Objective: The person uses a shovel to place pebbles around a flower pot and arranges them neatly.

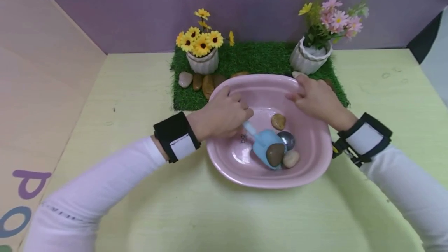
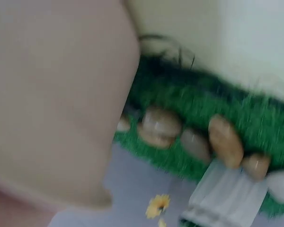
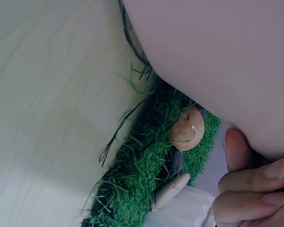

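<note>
A pink oval basin (image 1: 267, 181) sits between my hands, over the front of an artificial grass mat. My left hand (image 1: 224, 114) grips its left rim with curled fingers. The right hand (image 1: 316, 98) holds the far right rim. Inside lies a light-blue scoop (image 1: 260, 149) with a brown stone (image 1: 275, 154) in it; its handle end lies by my left fingers, and contact is unclear. Around the scoop are a tan stone (image 1: 278, 121), a dark grey stone (image 1: 287, 140) and a cream stone (image 1: 291, 158). The basin's wall (image 2: 61, 85) fills much of the left wrist view.
On the grass mat (image 1: 259, 55) stand a pot of yellow flowers (image 1: 203, 62) and a pot of pink flowers (image 1: 309, 58). Several stones (image 2: 226, 141) line the mat. A purple wall (image 1: 252, 11) rises behind the pale wooden table (image 1: 210, 217).
</note>
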Demonstrator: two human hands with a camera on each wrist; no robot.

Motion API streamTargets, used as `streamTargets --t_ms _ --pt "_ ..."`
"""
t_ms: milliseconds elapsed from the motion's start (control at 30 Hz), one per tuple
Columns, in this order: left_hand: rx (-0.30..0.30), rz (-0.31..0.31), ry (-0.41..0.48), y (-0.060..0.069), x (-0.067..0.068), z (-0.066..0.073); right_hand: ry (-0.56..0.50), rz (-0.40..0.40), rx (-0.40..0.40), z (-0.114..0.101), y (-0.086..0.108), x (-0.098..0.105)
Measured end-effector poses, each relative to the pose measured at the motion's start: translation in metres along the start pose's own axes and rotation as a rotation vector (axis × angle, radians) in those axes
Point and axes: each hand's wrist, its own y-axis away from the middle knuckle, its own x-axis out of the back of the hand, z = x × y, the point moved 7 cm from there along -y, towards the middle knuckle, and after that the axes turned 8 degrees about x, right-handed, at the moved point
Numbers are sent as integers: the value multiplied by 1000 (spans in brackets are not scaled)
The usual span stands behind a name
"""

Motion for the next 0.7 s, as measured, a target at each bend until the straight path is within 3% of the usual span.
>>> streamTargets --t_ms 167,433,700 --pt "-3 61 58 2 -2 4 -8 0 0 0 0 -1" --pt "3 -52 226 2 -12 0 -8 4 13 -4 -1 2" --pt "-3 -53 305 0 -14 -2 -10 -10 7 -3 0 2"
